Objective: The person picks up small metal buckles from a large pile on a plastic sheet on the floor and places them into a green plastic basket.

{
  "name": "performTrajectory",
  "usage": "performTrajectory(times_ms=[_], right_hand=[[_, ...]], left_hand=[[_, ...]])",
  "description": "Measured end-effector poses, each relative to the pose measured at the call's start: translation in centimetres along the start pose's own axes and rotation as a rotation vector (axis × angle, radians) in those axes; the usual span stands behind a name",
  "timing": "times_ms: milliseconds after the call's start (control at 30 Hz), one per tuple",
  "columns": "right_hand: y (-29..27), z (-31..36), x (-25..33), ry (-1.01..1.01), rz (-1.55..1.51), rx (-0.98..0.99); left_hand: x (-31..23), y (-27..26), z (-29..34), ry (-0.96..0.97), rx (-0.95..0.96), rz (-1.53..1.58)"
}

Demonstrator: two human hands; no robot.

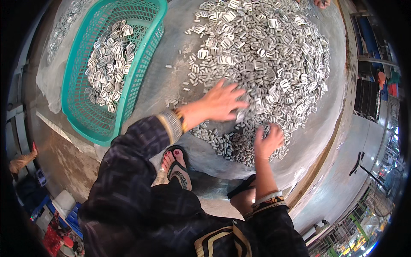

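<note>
A wide heap of small grey metal pieces [257, 55] lies in front of me, mostly short pellets with larger slotted buckles [229, 16] mixed in. My left hand [222, 102] reaches over the heap's near left side, palm down, fingers spread, slightly blurred. Below the fingertips a few pieces are smeared by motion. Close by on the right, my right hand [269, 140] rests at the heap's near edge, its thumb apart from the bent fingers, with nothing visible held. Darker pellets [239, 143] lie between the two hands. To the left stands a green plastic basket [143, 64] with many slotted buckles inside.
Translucent plastic sheeting [171, 85] lies under the heap. Another person's hand [322, 3] shows at the far right edge. My sandalled foot [177, 167] is below the near edge. A black fan [379, 201] stands off to the right.
</note>
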State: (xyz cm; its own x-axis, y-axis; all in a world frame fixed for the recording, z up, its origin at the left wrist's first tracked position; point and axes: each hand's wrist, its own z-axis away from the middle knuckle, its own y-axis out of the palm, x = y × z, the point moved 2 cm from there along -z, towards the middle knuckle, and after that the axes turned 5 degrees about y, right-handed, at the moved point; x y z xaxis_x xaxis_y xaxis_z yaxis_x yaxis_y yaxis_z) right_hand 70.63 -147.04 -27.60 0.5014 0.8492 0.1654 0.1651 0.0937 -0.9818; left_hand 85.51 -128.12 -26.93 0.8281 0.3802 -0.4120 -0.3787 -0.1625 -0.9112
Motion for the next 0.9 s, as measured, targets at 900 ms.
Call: performTrajectory(times_ms=[900], right_hand=[[-0.2, -4.0, 5.1, 0.005, -0.201, 0.054]], left_hand=[[0.7, -5.0, 7.8, -0.303, 0.328, 0.219]])
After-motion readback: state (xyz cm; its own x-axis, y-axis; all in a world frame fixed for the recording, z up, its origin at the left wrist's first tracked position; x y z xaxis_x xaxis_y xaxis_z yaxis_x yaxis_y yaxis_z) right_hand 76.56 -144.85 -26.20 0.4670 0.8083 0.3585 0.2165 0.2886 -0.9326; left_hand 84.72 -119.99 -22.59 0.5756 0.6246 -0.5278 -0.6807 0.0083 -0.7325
